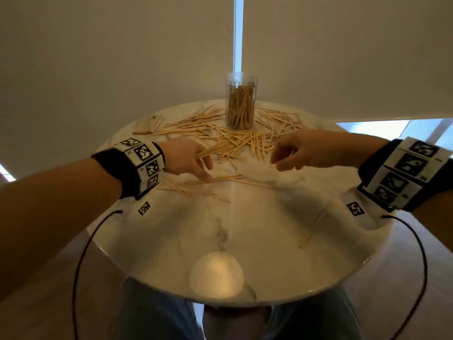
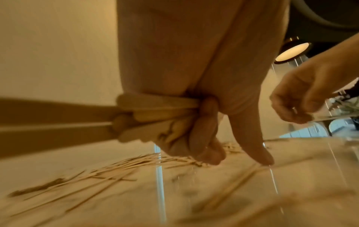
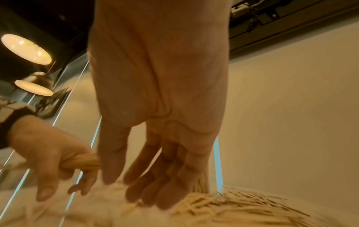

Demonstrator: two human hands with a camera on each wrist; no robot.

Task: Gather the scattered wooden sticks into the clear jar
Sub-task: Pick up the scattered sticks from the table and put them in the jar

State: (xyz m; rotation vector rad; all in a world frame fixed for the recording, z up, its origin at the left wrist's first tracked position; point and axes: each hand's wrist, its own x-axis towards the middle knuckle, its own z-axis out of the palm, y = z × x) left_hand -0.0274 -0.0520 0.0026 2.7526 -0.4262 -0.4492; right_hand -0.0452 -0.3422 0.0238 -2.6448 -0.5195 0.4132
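Observation:
The clear jar [image 1: 241, 101] stands upright at the far middle of the round marble table [image 1: 257, 241], partly filled with wooden sticks. Scattered sticks [image 1: 235, 141] lie in a heap before and around it, and a few more sticks [image 1: 220, 182] lie nearer me. My left hand [image 1: 206, 168] grips a bundle of sticks [image 1: 215, 148] in curled fingers; in the left wrist view the bundle [image 2: 155, 110] crosses the palm and the thumb [image 2: 260, 156] points down at the tabletop. My right hand [image 1: 277, 160] hovers at the heap's near right edge, fingers [image 3: 155, 184] relaxed and empty.
A small flat pack [image 1: 147, 123] lies at the table's far left edge. One stick [image 1: 313, 227] lies alone at the near right. A pale round glow [image 1: 217, 274] shows near the front edge. Square paper markers [image 1: 144, 208] sit at both sides. A blind hangs close behind the jar.

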